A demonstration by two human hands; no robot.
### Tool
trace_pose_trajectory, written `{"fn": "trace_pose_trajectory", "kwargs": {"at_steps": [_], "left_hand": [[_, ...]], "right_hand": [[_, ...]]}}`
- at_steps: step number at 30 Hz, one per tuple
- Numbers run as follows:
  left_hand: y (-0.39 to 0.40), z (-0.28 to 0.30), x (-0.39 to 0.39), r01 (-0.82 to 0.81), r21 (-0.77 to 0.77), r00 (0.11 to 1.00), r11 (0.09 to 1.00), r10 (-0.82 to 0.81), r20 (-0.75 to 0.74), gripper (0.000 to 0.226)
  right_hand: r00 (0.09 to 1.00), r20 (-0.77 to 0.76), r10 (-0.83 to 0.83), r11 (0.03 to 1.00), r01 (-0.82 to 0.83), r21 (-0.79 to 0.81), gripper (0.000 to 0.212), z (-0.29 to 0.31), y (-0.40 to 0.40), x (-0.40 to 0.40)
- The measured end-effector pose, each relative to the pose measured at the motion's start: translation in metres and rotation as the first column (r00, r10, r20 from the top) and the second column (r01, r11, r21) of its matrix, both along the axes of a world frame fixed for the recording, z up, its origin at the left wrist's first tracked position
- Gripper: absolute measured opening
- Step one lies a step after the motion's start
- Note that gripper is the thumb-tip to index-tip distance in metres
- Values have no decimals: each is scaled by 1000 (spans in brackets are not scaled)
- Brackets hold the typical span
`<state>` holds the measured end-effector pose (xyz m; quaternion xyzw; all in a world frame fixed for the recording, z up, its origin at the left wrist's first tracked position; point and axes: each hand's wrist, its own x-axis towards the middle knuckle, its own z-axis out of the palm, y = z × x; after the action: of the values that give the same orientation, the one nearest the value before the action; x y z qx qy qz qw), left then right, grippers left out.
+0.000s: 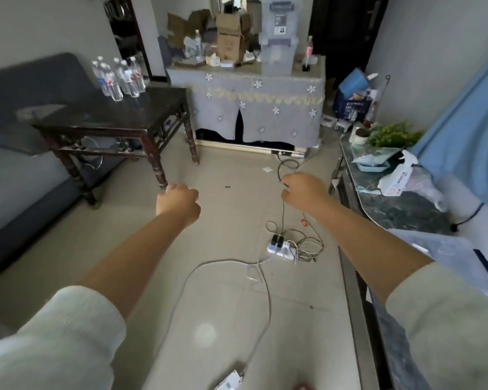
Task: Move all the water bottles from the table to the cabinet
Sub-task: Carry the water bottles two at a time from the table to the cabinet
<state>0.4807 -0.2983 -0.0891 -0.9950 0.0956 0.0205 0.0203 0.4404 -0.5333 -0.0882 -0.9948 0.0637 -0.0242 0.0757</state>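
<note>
Water bottles [119,76]: a cluster of clear plastic bottles with red-and-white labels stands upright at the far left corner of the dark wooden worktop [124,114], packed together and touching or nearly so; none is held.
Left hand [178,202]: fingers curled into a loose fist that holds nothing, raised over the floor just right of the worktop's near leg, well short of the bottles.
Right hand [304,194]: likewise curled with nothing gripped; a dark cable on the floor passes behind it in the view, and no contact is visible.
Cabinet [400,204]: probably the low unit with the dark marbled top along the right wall; its top already carries a potted plant [392,135], a tray and a tissue pack [396,180].
Cloth-covered sideboard [254,102]: at the far wall, loaded with cardboard boxes and a plastic bin; it could equally be the intended destination.
Floor hazards: a power strip [281,247] and loose cables lie between worktop and cabinet, so carrying calls for careful footing.
Stage: judged as an approach, both hands free for the first grasp.
</note>
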Motion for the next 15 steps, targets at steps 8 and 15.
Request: {"fn": "trace_pose_trajectory", "kwargs": {"at_steps": [8,15], "left_hand": [[6,13,123,-181,25,983,983,181,24,34],[-7,38,242,-358,-30,932,933,359,56,37]], "right_hand": [[992,15,129,991,-128,-29,30,6,-7,156],[963,73,258,966,-260,13,32,26,-30,313]]}}
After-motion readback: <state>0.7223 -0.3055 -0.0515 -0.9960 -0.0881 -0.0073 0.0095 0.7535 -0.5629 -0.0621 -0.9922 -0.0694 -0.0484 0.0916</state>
